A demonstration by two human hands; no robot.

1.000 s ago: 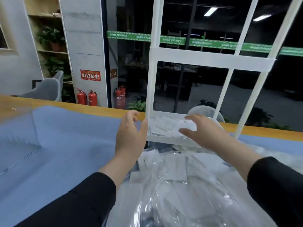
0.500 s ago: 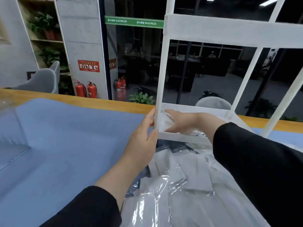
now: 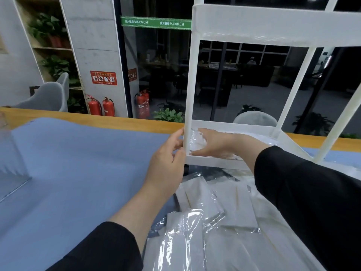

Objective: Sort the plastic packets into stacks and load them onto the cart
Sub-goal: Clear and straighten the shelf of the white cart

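Cloth: a blue cloth covers the table in front of me.
My left hand: fingers curled round the cart's corner post, gripping it.
My right hand: inside the cart, on its lowest shelf; fingers straight, pressing flat on the packets in the cart.
Loose packets: heaped on the cloth, just in front of the cart.

Dim, cool indoor light, glare streaking the plastic packets, wide-angle bending at the edges, slightly soft throughout.
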